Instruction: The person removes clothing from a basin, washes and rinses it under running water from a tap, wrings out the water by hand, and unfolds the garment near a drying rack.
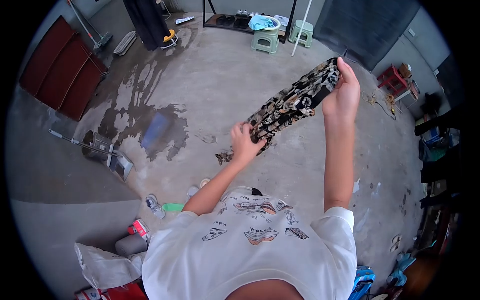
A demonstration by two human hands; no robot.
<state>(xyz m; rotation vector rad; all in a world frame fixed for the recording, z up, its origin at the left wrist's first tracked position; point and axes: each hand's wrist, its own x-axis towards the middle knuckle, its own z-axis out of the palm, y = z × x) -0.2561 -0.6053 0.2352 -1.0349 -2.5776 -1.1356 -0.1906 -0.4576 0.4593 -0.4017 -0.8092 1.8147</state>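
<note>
A black garment (300,95) with a tan and white floral pattern stretches diagonally between my hands, gathered into folds. My right hand (342,95), raised at the upper right, grips its top end near a plain black band. Lower down and to the left, my left hand (245,145) closes round the gathered cloth, thumb on the near side. A loose corner dangles below that hand. The garment's exact kind is hard to tell while it is bunched.
Wet patches mark the concrete floor (215,75) at left. Green stools (265,42), one bearing a basin (267,22) with blue cloth, stand at the back by a shoe rack (225,22). A dustpan (120,165) and bin (95,142) are left; shoes (155,205) lie near my left.
</note>
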